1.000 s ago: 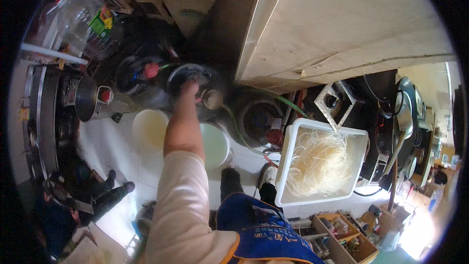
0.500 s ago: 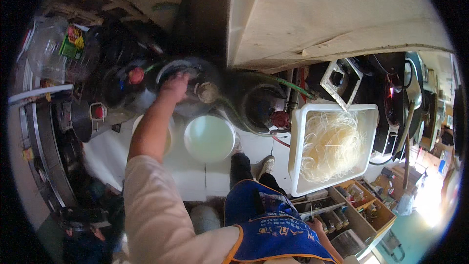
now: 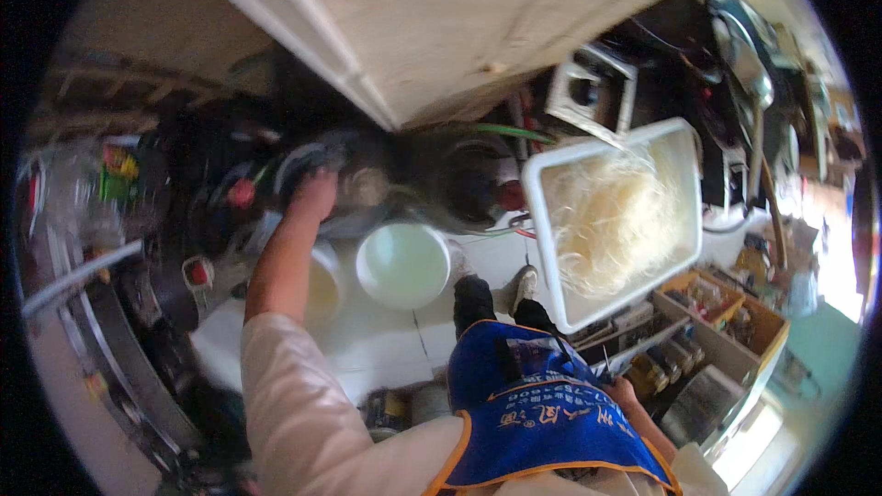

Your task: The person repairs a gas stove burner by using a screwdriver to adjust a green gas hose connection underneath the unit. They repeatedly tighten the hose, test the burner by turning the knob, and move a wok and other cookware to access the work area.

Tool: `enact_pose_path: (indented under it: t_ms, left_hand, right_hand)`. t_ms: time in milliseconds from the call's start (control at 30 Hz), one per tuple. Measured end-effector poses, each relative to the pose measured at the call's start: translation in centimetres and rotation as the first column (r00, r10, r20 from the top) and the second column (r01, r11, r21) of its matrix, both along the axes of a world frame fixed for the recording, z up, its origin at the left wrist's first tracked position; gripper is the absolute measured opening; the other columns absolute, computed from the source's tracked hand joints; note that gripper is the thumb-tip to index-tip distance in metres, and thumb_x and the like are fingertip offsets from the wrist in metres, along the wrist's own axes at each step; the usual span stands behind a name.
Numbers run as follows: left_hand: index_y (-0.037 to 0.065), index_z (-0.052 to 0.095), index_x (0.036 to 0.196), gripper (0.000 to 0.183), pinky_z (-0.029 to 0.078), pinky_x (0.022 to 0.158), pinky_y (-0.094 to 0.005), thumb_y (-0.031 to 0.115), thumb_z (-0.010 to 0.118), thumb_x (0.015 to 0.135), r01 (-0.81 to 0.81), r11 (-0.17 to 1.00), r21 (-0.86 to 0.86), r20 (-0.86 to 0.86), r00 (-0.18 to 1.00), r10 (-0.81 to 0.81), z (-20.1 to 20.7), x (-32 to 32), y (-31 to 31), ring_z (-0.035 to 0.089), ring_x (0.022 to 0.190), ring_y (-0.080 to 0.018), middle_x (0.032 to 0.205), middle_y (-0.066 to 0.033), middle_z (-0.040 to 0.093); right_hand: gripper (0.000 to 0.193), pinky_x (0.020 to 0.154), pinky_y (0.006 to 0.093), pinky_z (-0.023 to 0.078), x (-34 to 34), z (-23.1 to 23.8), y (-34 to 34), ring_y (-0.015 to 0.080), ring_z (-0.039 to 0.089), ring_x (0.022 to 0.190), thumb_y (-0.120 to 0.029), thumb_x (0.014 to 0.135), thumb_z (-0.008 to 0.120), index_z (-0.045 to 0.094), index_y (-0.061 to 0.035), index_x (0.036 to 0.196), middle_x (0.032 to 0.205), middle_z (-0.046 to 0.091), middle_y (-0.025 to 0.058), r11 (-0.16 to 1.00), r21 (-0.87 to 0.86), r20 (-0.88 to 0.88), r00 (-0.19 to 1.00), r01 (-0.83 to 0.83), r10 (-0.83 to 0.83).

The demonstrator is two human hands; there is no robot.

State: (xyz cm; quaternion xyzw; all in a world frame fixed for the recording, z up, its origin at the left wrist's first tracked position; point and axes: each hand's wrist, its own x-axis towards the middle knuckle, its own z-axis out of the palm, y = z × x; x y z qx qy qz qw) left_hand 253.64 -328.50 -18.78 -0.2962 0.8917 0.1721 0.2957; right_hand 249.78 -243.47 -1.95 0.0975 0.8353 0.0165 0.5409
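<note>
My left hand [image 3: 317, 193] reaches out at the end of a stretched arm, over the top of a dark round vessel or cylinder [image 3: 308, 158] in shadow. Its fingers are blurred and partly lost in the dark. Just nearer stand a white bucket [image 3: 404, 266] with pale greenish liquid and another bucket [image 3: 323, 289], half hidden behind my forearm. Low at the right, my right hand [image 3: 623, 392] is closed beside the blue apron [image 3: 551, 404]. Something thin and dark sticks up from it, too small to name.
A white tub [image 3: 542, 248] of pale noodles [image 3: 611, 225] stands at the right, beside a metal burner stand [image 3: 593, 92]. Nearer are wooden boxes [image 3: 753, 326] with jars. Gas cylinders with a red valve [image 3: 241, 193] and a green hose line the wall. A pale overhang [image 3: 441, 28] juts in above.
The whole view has tilted and shifted. My left hand stays over the dark round thing. My right hand remains low beside the apron.
</note>
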Motion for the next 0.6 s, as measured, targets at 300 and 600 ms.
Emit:
enact_pose_path:
  t_ms: [300,600]
  left_hand:
    - [0.007,0.054,0.106,0.05,0.045,0.044,-0.032,0.055,0.056,0.096,-0.833,0.198,0.516,0.14,0.311,0.94,-7.0,3.5,-2.9,0.049,0.054,-0.0221,0.075,-0.0097,0.052]
    - [-0.002,0.053,0.125,0.058,0.044,0.101,-0.0498,0.044,0.062,0.092,0.081,0.937,-0.34,-0.231,0.959,-0.167,-9.2,5.9,-2.1,0.05,0.126,-0.0419,0.139,-0.0231,0.048]
  right_hand:
    - [0.045,0.086,0.0468,0.053,-1.3,0.2,-2.2,0.0399,0.068,0.096,-0.038,0.082,0.068,0.068,-0.0008,0.106,0.101,0.069,0.0257,0.999,0.045,-0.047,0.999,-0.011,0.013]
    - [0.039,0.086,0.0456,0.054,-0.1,1.2,-4.4,0.0382,0.068,0.095,-0.031,0.083,0.066,0.067,-0.0027,0.11,0.102,0.071,0.0227,0.993,0.048,-0.066,0.992,0.109,-0.105]
